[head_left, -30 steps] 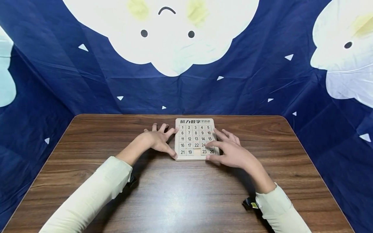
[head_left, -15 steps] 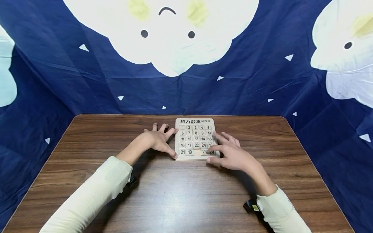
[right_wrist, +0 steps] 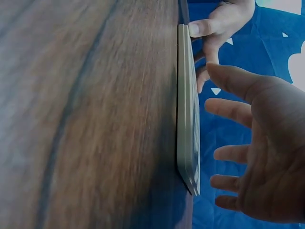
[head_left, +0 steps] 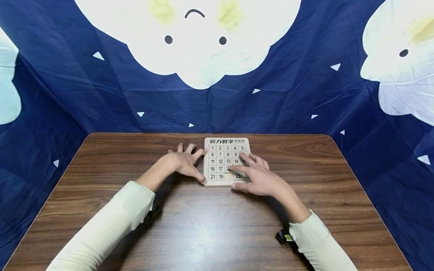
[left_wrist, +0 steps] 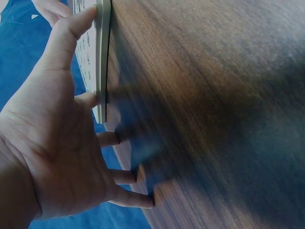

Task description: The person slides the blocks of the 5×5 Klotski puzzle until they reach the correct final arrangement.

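Note:
A pale wooden number sliding puzzle (head_left: 217,184) lies flat on the table, its numbered tiles in rows. One gap shows in the bottom row, between tile 19 (head_left: 221,177) and tile 23 (head_left: 238,176). My left hand (head_left: 184,163) is spread at the puzzle's left side, thumb at the near corner and index fingertip on the edge; in the left wrist view the other fingertips reach the table. Over the puzzle's right part is my right hand (head_left: 264,178), fingers loosely extended, index fingertip at tile 22. It hides some right-hand tiles. In the right wrist view these fingers (right_wrist: 228,112) appear above the board.
The brown wood-grain table (head_left: 200,233) extends around the puzzle, with its far edge just behind it. A dark blue cloth (head_left: 210,109) with white clouds and triangles hangs behind and at both sides. A black strap device (head_left: 281,236) sits at the right sleeve.
My right hand has moved left across the puzzle, its index finger going from the right-hand tiles by 23 and 20 to tile 22. The left hand stays in place.

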`<state>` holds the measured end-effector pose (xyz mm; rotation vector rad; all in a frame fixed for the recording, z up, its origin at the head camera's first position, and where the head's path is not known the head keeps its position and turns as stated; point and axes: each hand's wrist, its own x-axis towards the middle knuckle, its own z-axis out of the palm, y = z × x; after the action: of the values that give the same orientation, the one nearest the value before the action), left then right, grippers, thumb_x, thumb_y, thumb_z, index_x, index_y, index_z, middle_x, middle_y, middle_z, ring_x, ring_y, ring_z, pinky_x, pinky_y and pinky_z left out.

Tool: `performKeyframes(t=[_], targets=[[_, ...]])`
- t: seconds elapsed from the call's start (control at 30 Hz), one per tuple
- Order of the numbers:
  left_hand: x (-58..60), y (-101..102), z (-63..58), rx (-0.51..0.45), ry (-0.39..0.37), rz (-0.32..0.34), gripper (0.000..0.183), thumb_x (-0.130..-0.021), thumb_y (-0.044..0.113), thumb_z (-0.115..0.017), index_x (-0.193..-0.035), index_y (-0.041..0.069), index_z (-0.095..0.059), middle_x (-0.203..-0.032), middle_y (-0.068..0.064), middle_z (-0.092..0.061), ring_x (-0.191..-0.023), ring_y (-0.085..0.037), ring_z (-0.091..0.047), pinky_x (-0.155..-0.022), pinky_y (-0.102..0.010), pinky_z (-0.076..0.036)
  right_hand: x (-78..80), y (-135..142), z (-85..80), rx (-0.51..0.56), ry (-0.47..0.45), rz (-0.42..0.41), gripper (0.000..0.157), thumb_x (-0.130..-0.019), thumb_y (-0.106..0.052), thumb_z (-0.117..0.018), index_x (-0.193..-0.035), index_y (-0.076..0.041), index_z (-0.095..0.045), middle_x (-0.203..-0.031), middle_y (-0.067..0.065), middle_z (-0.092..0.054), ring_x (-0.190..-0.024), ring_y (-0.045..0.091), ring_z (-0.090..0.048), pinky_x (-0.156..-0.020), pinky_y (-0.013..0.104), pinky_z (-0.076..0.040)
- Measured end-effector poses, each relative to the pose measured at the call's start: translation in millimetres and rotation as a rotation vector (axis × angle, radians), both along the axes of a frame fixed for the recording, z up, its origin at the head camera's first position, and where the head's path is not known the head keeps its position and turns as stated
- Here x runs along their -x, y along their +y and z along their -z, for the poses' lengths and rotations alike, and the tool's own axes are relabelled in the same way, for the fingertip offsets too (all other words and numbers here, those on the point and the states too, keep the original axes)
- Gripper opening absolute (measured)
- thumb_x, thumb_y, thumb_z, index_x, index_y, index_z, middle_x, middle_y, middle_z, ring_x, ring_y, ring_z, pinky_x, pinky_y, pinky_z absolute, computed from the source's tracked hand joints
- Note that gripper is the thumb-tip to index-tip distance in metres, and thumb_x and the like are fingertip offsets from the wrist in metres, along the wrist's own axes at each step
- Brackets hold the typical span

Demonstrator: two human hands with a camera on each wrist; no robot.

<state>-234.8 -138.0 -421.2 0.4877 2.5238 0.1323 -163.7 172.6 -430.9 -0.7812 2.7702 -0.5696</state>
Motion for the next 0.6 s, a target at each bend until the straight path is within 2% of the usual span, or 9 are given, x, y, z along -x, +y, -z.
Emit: performKeyframes(t=[0.2,0.43,0.47,0.53,0.6], targets=[[0.9,-1,1.7,-0.001,-0.002,-0.004,0.131,-0.079,0.085,-0.081,-0.181,0.038,-0.015,-0.188,-0.023,-0.01,-0.167,-0.072,-0.002,-0.123,-0.096,-0.017,2.3,-4,0.3,-0.049,-0.025,0.001,0.058,-0.104,-0.056,-0.074,-0.156,-0.031,-0.069,-0.186,0.023,-0.027,-0.169,0.061,-0.023,-0.133,0.082,-0.018],[10.2,-2,18.5,0.032,0.01,-0.01,0.134,-0.074,0.088,-0.081,-0.18,0.042,-0.012,-0.188,-0.019,-0.01,-0.167,-0.072,-0.002,-0.122,-0.097,-0.016,-5.2,-8,-7.8,-0.058,-0.043,-0.023,0.048,-0.103,-0.055,-0.076,-0.143,-0.028,-0.08,-0.185,0.019,-0.033,-0.17,0.057,-0.024,-0.134,0.08,-0.019],[8.6,-1,15.4,0.025,0.004,-0.01,0.134,-0.076,0.087,-0.081,-0.181,0.042,-0.012,-0.189,-0.02,-0.009,-0.168,-0.072,-0.001,-0.123,-0.097,-0.015,-5.1,-9,-8.5,-0.053,-0.035,-0.028,0.047,-0.103,-0.055,-0.076,-0.142,-0.027,-0.08,-0.185,0.02,-0.033,-0.17,0.057,-0.025,-0.134,0.081,-0.019],[11.6,-2,19.0,0.03,0.0,-0.009,0.135,-0.076,0.087,-0.082,-0.181,0.042,-0.01,-0.189,-0.02,-0.007,-0.168,-0.072,0.001,-0.122,-0.097,-0.015,-3.1,-13,-8.7,-0.043,-0.019,-0.036,0.048,-0.103,-0.054,-0.076,-0.143,-0.027,-0.079,-0.185,0.02,-0.032,-0.171,0.057,-0.024,-0.134,0.081,-0.019],[9.8,-1,15.6,0.024,0.0,-0.009,0.134,-0.077,0.086,-0.082,-0.181,0.041,-0.011,-0.189,-0.02,-0.008,-0.168,-0.071,0.0,-0.123,-0.097,-0.016,0.3,-19,-7.8,-0.032,-0.002,-0.043,0.051,-0.103,-0.054,-0.076,-0.147,-0.028,-0.076,-0.185,0.021,-0.031,-0.171,0.058,-0.023,-0.134,0.082,-0.019]])
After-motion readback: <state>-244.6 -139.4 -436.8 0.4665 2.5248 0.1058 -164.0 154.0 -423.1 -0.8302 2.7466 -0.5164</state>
